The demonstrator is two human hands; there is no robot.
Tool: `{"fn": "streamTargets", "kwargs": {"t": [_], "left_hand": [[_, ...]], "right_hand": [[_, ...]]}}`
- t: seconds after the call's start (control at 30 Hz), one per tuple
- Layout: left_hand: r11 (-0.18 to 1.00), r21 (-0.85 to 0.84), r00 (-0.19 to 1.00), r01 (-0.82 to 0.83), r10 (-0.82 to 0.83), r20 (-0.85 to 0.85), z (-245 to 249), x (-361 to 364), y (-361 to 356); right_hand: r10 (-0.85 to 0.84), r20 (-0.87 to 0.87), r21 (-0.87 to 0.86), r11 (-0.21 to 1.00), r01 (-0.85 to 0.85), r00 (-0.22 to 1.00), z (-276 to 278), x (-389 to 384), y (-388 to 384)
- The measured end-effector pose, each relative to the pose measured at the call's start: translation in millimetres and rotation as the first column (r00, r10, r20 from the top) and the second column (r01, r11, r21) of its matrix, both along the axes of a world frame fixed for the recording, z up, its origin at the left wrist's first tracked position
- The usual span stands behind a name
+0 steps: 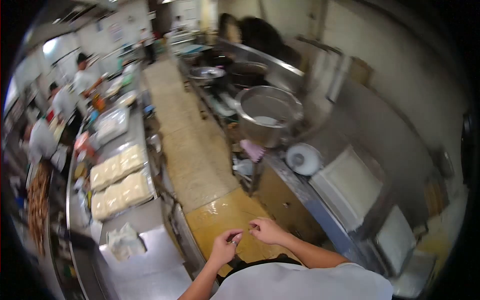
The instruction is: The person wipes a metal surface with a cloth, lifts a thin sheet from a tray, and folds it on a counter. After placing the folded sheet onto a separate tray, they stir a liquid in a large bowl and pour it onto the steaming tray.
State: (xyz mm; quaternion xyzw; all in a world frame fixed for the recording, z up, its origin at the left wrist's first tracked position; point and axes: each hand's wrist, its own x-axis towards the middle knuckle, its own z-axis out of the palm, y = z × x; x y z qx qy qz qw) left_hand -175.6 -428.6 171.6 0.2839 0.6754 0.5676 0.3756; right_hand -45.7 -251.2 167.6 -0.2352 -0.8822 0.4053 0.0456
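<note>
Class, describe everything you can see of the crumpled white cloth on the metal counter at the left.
The cloth is off-white and lies in a loose, uneven heap, with folds across it. It looks like soft fabric, though blur hides its weave. It rests on the shiny metal counter, nearer the camera than the pale blocks. The left hand is off to its right in the picture; no hand touches it.

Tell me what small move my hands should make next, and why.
Perhaps reach your left hand toward the crumpled white cloth on the metal counter: it lies on your left, and neither that hand nor your right hand visibly holds anything.
</note>
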Motion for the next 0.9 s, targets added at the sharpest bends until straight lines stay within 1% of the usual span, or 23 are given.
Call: {"fn": "streamTargets", "kwargs": {"t": [0.07,0.17,0.2,0.27,0.37,0.47,0.53,0.57,0.67,0.77,0.87,0.9], "left_hand": [[0.994,-0.051,0.995,0.095,-0.094,0.024,8,22,18],[0.975,-0.046,0.976,0.217,-0.218,-0.023,-14,52,42],[0.965,-0.061,0.966,0.256,-0.257,-0.022,-15,64,51],[0.942,-0.089,0.945,0.324,-0.327,-0.023,-14,90,68],[0.894,-0.087,0.896,0.439,-0.443,-0.036,-8,139,93],[0.822,-0.152,0.831,0.549,-0.556,-0.004,-1,192,117],[0.778,-0.156,0.789,0.609,-0.615,0.015,-6,225,132],[0.757,-0.155,0.768,0.635,-0.640,0.023,-7,240,139],[0.688,-0.114,0.690,0.716,-0.723,-0.031,-2,289,158],[0.603,-0.070,0.604,0.795,-0.797,-0.002,19,332,171],[0.549,-0.121,0.555,0.827,-0.832,0.021,4,362,182],[0.534,-0.109,0.538,0.838,-0.843,0.009,-1,367,186]], "right_hand": [[-0.076,0.017,-0.003,0.997,0.076,0.997,-2,38,7],[-0.205,-0.021,0.032,0.978,0.205,0.979,-18,97,14],[-0.266,-0.017,-0.001,0.964,0.266,0.964,-13,117,14],[-0.377,-0.010,-0.068,0.924,0.376,0.926,1,156,15],[-0.487,-0.050,-0.059,0.873,0.484,0.872,-21,220,18],[-0.581,-0.017,-0.073,0.812,0.579,0.813,-5,282,15],[-0.655,-0.076,-0.099,0.755,0.648,0.752,-26,320,10],[-0.686,-0.107,-0.111,0.727,0.677,0.720,-36,338,9],[-0.736,-0.042,-0.170,0.671,0.721,0.676,-31,387,5],[-0.770,-0.014,-0.141,0.633,0.761,0.638,-45,428,5],[-0.815,-0.089,-0.169,0.579,0.798,0.572,-37,456,3],[-0.823,-0.078,-0.182,0.566,0.804,0.562,-33,463,3]]}}
